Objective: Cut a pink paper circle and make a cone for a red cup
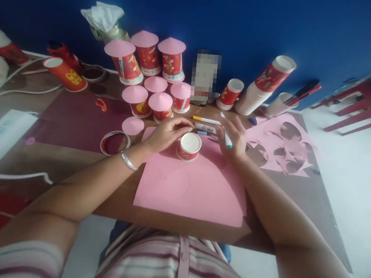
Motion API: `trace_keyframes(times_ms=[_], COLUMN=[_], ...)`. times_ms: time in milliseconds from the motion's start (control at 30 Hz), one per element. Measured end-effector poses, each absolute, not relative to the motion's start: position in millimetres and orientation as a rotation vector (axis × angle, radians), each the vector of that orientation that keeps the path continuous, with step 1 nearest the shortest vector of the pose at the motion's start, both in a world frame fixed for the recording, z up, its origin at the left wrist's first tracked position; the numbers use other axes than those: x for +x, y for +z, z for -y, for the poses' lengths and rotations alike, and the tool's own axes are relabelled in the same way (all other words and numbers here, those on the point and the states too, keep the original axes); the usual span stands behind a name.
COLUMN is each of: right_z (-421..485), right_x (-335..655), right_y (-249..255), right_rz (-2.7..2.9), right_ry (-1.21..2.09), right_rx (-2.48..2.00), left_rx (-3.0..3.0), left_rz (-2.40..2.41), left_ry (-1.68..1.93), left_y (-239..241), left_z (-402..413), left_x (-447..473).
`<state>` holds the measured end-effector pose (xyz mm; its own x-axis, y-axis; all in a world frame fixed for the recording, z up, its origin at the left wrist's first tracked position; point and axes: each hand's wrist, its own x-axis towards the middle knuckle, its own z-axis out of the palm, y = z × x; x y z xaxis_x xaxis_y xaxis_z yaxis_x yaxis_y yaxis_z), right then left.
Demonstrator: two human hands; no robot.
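Observation:
A small red paper cup [188, 146] stands mouth up on a pink paper sheet [194, 187] that bears a faint drawn circle. My left hand [166, 132], fingers curled, touches the cup's rim from the left. My right hand [235, 136] rests on the sheet to the cup's right, closed on a white marker with a green tip [227, 136].
Several red cups topped with pink cones [151, 80] stand behind. A tape roll [114, 142] and a loose pink cone [133, 125] lie at left, cut pink scraps [284, 149] at right. Stacked cups [267, 83], a yellow pen [206, 120], a power strip [2, 139] and cables are around.

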<state>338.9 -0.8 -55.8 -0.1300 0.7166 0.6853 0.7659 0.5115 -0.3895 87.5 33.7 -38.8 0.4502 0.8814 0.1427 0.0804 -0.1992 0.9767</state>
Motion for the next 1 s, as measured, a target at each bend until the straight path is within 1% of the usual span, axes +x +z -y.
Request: trace_keyframes(times_ms=[133, 267, 367, 567, 767, 1000], right_z=[-3, -11, -13, -13, -18, -15], right_x=[338, 337, 339, 342, 343, 342], right_y=[-56, -62, -62, -56, -60, -61], right_rz=[1.687, 1.415, 1.325, 1.221, 1.154, 1.148], right_ry=[0.071, 0.371, 0.569, 0.808, 0.840, 0.972], right_rx=[-1.235, -1.234, -1.198, -1.160, -1.164, -1.134], left_rx=[1.986, 2.248, 2.341, 2.227, 2.038, 2.006], left_rz=[-0.793, -0.688, -0.677, -0.768, -0.947, -0.912], left_ry=[0.798, 0.638, 0.588, 0.639, 0.839, 0.919], left_y=[-43, -55, -60, -55, -52, -51], left_z=[-59, -84, -92, -84, -71, -70], left_x=[99, 116, 125, 122, 113, 114])
